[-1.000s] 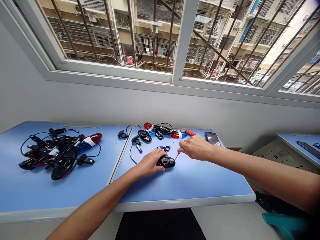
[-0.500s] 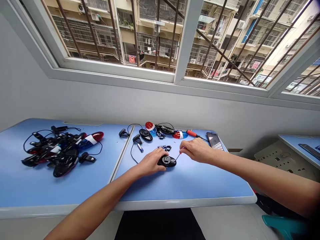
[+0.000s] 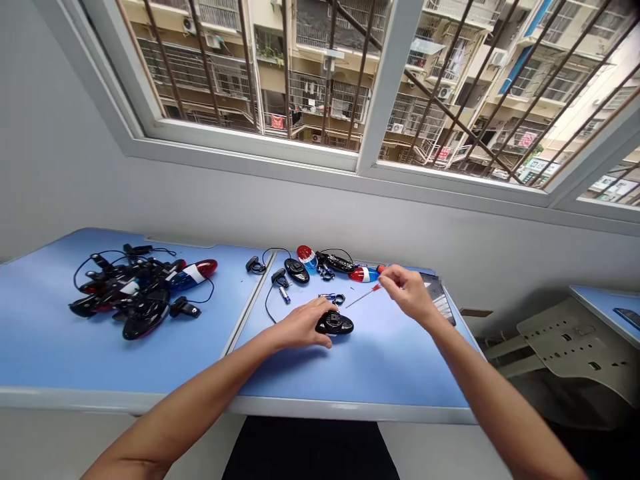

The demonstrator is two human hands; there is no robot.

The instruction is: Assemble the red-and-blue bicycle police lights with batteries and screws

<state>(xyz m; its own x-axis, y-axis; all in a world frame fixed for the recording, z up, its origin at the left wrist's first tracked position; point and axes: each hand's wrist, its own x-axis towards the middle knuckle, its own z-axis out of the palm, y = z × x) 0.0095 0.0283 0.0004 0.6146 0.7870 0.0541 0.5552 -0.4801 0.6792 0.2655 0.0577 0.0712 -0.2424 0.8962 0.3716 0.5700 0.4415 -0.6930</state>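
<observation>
My left hand (image 3: pixel 303 325) grips the left end of a black oval bicycle horn housing (image 3: pixel 343 325) lying on the blue table, its thumb apart along the near side. In my right hand (image 3: pixel 407 291) a thin screwdriver (image 3: pixel 363 296) with a red handle end is pinched between fingertips. Its shaft slants down to the left, and the tip is above and apart from the housing. Just behind the housing are a black ring clamp (image 3: pixel 339 299) and a blue battery (image 3: pixel 327 296). Another battery (image 3: pixel 285 295) rests farther left, near a cabled black button clip (image 3: pixel 279 277).
A heap of black horns with red, white and blue covers (image 3: pixel 193 275) occupies the left table. Along the back are a black housing (image 3: pixel 297 271), two coloured covers (image 3: pixel 307 256) and a red-handled tool (image 3: pixel 381 269), partly hidden. A phone (image 3: pixel 434 287) lies behind my right wrist.
My right hand has lifted the screwdriver off the housing's right end and drawn it up and right. My left hand stays on the housing. The head view has shifted slightly.
</observation>
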